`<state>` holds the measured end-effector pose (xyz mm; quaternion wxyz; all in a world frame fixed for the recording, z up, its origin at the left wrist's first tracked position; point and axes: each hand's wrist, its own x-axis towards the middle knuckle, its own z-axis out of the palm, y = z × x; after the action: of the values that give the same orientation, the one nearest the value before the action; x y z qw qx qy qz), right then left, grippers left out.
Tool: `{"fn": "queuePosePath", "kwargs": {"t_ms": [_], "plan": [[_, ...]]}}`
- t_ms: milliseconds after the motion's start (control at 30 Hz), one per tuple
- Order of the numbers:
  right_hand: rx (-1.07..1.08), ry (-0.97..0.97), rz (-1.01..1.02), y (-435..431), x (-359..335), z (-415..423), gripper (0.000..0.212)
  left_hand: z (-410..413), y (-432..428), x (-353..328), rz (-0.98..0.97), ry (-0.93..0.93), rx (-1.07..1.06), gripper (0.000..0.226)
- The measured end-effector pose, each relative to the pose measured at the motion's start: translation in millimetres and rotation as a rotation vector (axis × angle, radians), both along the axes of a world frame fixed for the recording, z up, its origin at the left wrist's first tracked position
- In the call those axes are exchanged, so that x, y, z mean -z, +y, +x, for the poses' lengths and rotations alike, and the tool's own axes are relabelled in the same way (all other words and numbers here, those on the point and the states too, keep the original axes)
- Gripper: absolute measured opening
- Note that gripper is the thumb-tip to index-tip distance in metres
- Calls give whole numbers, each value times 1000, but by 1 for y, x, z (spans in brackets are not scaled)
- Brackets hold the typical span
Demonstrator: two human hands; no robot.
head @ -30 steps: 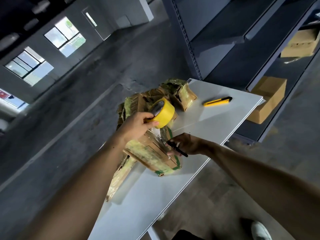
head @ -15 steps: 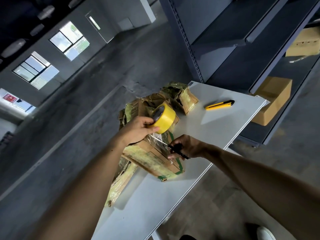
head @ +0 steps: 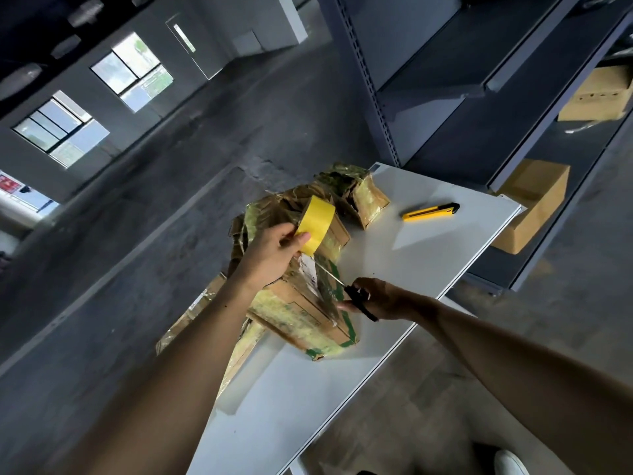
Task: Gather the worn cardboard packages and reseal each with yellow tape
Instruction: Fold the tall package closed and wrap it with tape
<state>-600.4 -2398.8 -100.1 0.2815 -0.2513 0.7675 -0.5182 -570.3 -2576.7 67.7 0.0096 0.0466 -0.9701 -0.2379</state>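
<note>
The left hand (head: 274,257) grips the yellow tape roll (head: 317,224), thumb on the outer face and the other fingers curled round the rim. It holds the roll raised above the worn cardboard package (head: 298,313) that lies on the white table (head: 428,262) under both hands.

From the roll a thin strip of tape (head: 325,269) goes down and away from the left fingers, toward the right hand (head: 383,299). It is seen almost on edge, so its colour is hard to tell. Its lower end seems to be stuck to the top of the package, just in front of the right fingertips.

The right hand is closed round the black handles of what looks like scissors (head: 358,298). The blades point away from these fingers, up toward the left hand, and their tip is at or touching the strip. I cannot tell if the blades are parted.

In my judgement the coming move is the cut, and it depends on one relation: the long axis of the strip runs between the two hands, so the blades must cross it and not lie along it. The right hand is nearer to the cutting place; the left hand has only to keep the strip tight.

More worn packages (head: 368,197) lie beyond the left fingers, touching each other. A yellow utility knife (head: 430,212) lies well apart, beyond the right hand.
</note>
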Motion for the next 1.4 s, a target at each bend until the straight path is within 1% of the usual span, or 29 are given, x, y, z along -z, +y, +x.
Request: {"fn": "queuePosePath", "kwargs": {"t_ms": [133, 233, 300, 333, 400, 467, 500, 567, 600, 633, 667, 700, 733, 767, 833, 900, 967, 1033, 1133, 1200, 1267, 1333, 1400], "plan": [[-54, -187, -189, -11, -25, 11, 39, 1, 0, 1, 72, 96, -26, 29], [-144, -213, -252, -27, -37, 17, 55, 7, 8, -3, 133, 162, -56, 25], [-136, -261, -270, -37, -41, 17, 61, 9, 8, -3, 144, 186, -49, 31], [-121, -275, -264, -42, -41, 17, 67, 11, 8, -3, 144, 193, -43, 32], [-87, -259, -186, -55, -40, 16, 81, 10, 6, -2, 149, 193, -46, 34], [20, -278, -66, -69, -39, 11, 106, 9, 6, 0, 138, 164, -61, 34], [101, -306, -30, -78, -35, 6, 115, 8, 6, 0, 139, 161, -65, 34], [193, -368, -23, -96, -25, -3, 131, 8, 4, 0, 135, 165, -75, 33], [211, -404, -43, -102, -26, -3, 133, 8, 2, 0, 125, 162, -75, 34], [240, -424, -67, -106, -25, -4, 128, 9, 0, -1, 124, 164, -83, 34], [276, -420, -76, -106, -25, -2, 113, 10, -1, -2, 126, 168, -90, 35], [319, -404, -62, -107, -20, -4, 92, 11, -1, -3, 135, 173, -100, 35], [358, -377, -32, -105, -12, -6, 78, 13, -1, -4, 137, 167, -100, 34], [403, -385, -11, -102, -3, -10, 72, 14, 0, -4, 137, 159, -101, 33], [462, -450, 5, -90, 10, -17, 72, 13, 0, 0, 125, 147, -91, 33], [465, -563, 42, -73, 16, -22, 63, 8, -4, 6, 92, 153, -71, 37], [448, -595, 89, -58, 28, -28, 56, 4, -6, 9, 45, 142, -66, 42], [441, -537, 145, -44, 37, -30, 48, 1, -8, 11, 22, 136, -68, 44], [403, -255, 340, -28, 50, -31, 32, -1, -12, 11, -43, 129, -77, 43], [400, -116, 425, -21, 58, -31, 27, -2, -14, 13, -89, 116, -86, 38], [422, -62, 432, -18, 67, -34, 24, -1, -14, 14, -166, 131, -86, 34], [435, -51, 433, -18, 74, -38, 22, 0, -12, 14, -226, 138, -72, 28], [425, -35, 433, -19, 77, -40, 19, 0, -10, 13, -264, 92, -56, 27]]}}
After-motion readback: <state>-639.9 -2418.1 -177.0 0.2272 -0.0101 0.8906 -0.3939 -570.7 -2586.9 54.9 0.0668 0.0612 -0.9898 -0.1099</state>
